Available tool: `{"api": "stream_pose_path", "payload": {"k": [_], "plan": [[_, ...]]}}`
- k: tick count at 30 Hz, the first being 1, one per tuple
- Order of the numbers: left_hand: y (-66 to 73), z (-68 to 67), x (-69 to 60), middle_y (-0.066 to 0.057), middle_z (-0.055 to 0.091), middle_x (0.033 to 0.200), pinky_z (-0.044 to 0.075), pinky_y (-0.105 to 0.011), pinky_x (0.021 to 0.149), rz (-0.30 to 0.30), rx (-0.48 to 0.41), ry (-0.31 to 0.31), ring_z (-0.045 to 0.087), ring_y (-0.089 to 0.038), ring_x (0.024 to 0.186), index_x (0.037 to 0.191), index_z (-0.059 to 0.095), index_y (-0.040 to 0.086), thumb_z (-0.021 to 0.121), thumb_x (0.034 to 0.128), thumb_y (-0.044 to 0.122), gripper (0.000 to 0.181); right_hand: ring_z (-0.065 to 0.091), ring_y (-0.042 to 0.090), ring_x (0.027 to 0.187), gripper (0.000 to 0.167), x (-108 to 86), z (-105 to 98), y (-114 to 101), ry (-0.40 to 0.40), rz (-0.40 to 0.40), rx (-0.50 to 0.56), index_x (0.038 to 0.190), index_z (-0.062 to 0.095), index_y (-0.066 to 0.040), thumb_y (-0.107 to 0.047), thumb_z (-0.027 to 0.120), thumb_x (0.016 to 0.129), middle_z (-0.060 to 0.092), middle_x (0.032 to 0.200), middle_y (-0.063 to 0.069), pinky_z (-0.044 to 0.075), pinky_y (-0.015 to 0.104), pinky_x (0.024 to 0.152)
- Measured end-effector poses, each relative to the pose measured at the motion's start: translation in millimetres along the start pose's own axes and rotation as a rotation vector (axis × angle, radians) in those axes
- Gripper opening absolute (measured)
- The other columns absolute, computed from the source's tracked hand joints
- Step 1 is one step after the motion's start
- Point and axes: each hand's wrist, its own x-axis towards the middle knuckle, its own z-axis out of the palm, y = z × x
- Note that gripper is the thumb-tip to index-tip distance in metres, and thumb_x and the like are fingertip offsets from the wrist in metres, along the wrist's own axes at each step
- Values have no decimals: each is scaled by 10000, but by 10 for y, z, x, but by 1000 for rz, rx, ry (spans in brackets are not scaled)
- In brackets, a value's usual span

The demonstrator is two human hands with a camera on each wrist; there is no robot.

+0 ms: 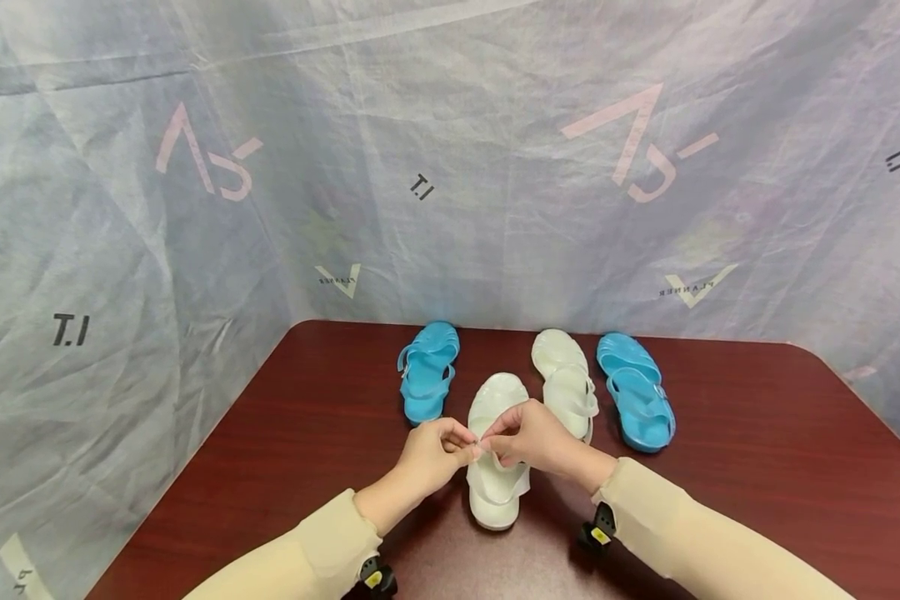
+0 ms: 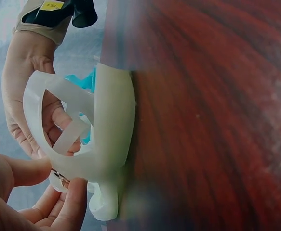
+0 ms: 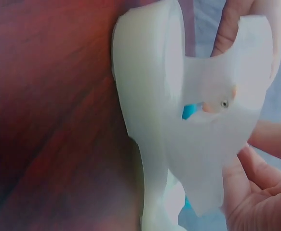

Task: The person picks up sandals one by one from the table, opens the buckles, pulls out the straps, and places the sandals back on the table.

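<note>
A white sandal (image 1: 495, 510) lies on the table, toe pointing away, between both hands. My left hand (image 1: 429, 457) pinches the strap's buckle area at the sandal's left side, thumb and finger close around a small metal buckle (image 2: 59, 175) in the left wrist view. From the right, my right hand (image 1: 531, 435) reaches over the sandal and pinches the strap at the same spot, its fingertips meeting the left ones. A metal stud (image 3: 224, 103) shows on the strap's other side in the right wrist view. The fingers partly hide the strap end.
Behind on the dark red table (image 1: 307, 400) lie a blue sandal (image 1: 426, 375) at left, another white sandal (image 1: 567, 392) right of centre, and a second blue sandal (image 1: 637, 396) farther right. A grey printed cloth (image 1: 495, 167) hangs behind the table.
</note>
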Motion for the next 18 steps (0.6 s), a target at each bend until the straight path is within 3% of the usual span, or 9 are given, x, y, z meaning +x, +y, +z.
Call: {"api": "stream_pose_path", "payload": {"k": [5, 10, 15, 18], "plan": [[-24, 5, 5, -49, 699, 809, 512, -215, 612, -59, -43, -2, 604, -78, 703, 895, 706, 25, 772, 817, 142, 155, 697, 158, 662, 103, -11, 64, 13, 26, 15, 28, 872, 741, 38, -58, 702, 874, 717, 767, 104, 599, 314, 626], [-22, 0, 15, -46, 698, 798, 510, -227, 609, -65, -50, 4, 601, -77, 695, 889, 706, 20, 775, 808, 140, 161, 671, 128, 624, 87, -30, 97, 1, 60, 4, 5, 835, 738, 27, -41, 698, 871, 706, 729, 77, 586, 280, 596], [-6, -14, 19, -48, 697, 792, 505, -229, 604, -66, -47, 4, 594, -74, 682, 887, 705, 18, 775, 803, 135, 160, 474, 55, 489, 127, -51, 124, -26, 114, -24, -120, 739, 733, -33, -60, 707, 861, 545, 523, -40, 415, 191, 470], [0, -24, 25, -55, 699, 804, 508, -230, 613, -65, -52, -9, 597, -76, 691, 901, 706, 15, 768, 810, 134, 162, 428, 61, 478, 121, -57, 122, -39, 119, -22, -119, 742, 733, -35, -60, 711, 858, 491, 499, -52, 373, 198, 462]]}}
